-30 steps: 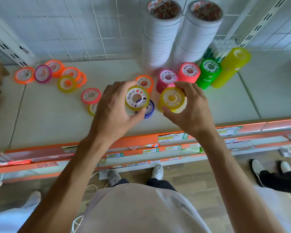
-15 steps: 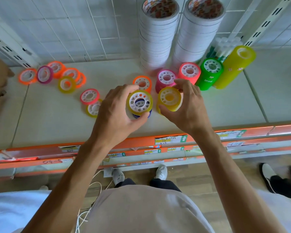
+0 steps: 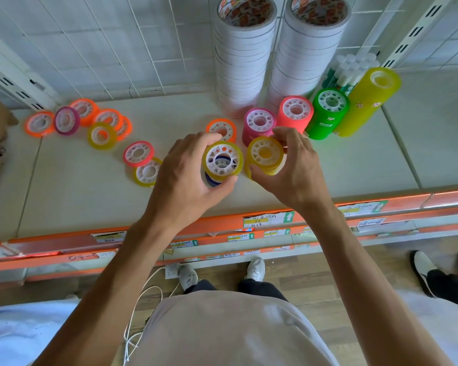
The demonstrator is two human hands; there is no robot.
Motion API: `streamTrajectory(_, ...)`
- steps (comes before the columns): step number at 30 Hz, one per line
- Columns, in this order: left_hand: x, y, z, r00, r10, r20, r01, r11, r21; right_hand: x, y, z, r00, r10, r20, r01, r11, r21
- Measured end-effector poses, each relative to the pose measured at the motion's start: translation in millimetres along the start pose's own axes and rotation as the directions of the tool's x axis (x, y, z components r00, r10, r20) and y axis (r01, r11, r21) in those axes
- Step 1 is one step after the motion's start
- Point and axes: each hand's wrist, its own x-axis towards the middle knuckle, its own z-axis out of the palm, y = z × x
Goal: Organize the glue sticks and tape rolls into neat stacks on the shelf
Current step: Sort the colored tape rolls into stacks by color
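A pale grey shelf [image 3: 72, 196] with an orange front edge, backed by a white wire grid.
The left hand [image 3: 185, 175] gripped a yellow tape roll with a white cut-out core [image 3: 222, 161] above a blue roll (mostly hidden); the right hand [image 3: 294, 167] curled around a short stack of yellow tape rolls [image 3: 265, 155]. Behind stood pink [image 3: 259, 125], coral, green and tall yellow stacks, and two tall white tape towers [image 3: 242, 62].

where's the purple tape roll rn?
In the head view, the purple tape roll sits at the far left of the shelf, tilted on edge in the loose cluster between two orange rolls, well away from both hands.
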Motion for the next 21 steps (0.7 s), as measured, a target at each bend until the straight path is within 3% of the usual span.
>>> streamTrajectory(15,24.8,23.3,26.1,0.999,0.029,-0.017,-0.030,0.997,-0.068,-16.0,8.8,-16.2,0.997,0.072,0.009,-0.072,0.997,-0.010)
streamTrajectory(21,39.6,42.9,53.6,0.998,0.057,-0.035,-0.056,0.998,0.010,-22.1,23.9,-30.3,0.994,0.097,0.053,-0.094,0.994,-0.057)
